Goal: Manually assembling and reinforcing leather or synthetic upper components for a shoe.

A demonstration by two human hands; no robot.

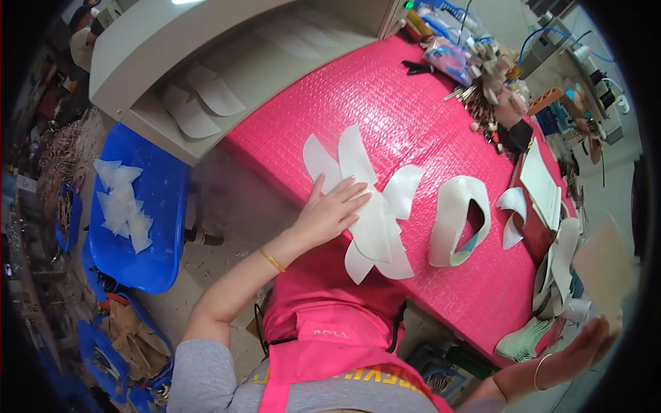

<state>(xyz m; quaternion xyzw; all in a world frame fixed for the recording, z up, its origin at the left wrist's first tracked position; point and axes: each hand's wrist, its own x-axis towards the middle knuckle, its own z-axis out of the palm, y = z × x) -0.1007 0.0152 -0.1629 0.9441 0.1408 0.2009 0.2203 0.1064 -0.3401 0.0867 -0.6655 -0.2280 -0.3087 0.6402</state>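
My left hand (334, 212) lies with fingers stretched out on a fanned group of white curved flat pieces (375, 230), at the near edge of the pink-covered table (323, 89). The pieces overlap and spread out like petals. Just right of them sits a white curved shoe upper (444, 213), bent into a loop with an opening. Far to the right, my right hand (589, 347) is raised near the rim of the view, its fingers closed at the lower end of a pale beige flat piece (606, 268). That piece is blurred.
A machine with a long opening (158, 55) holds more white pieces (213, 89). On the left, a blue tub (172, 234) contains whitish translucent pieces. Tools and bags (451, 58) crowd the table's far right; small white parts (511, 206) and a pale green ridged piece (525, 339) lie along its right side.
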